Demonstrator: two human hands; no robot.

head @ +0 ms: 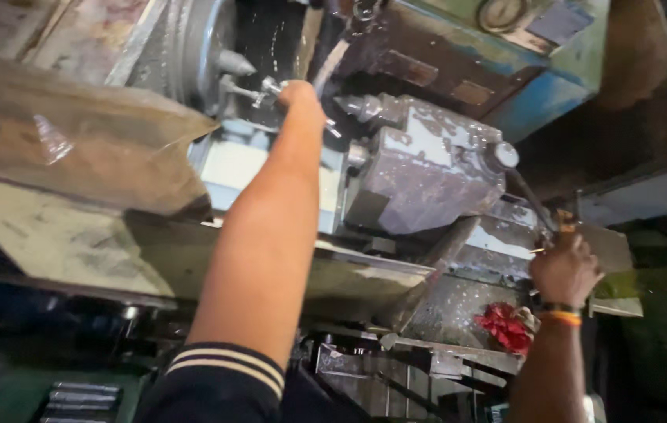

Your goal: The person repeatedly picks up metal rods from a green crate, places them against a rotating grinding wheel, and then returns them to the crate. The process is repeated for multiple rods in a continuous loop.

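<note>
My left hand [299, 95] reaches far forward into a metal-turning machine and is closed around a small shiny metal part [264, 90] between the round chuck [200, 47] and the pointed centre [358, 106] of the grey tailstock block [427, 168]. My right hand [564, 270], with an orange band on the wrist, grips a long dark lever [533, 205] that runs up to the tailstock block. A dark sleeve with white stripes covers my left upper arm.
A curved rusty guard plate [75, 133] hangs at the left. A red rag [506, 325] lies on the chip-strewn tray below the tailstock. The blue-green machine body [537, 94] with a round gauge [499, 12] stands behind. Metal bars [83, 395] lie at the bottom left.
</note>
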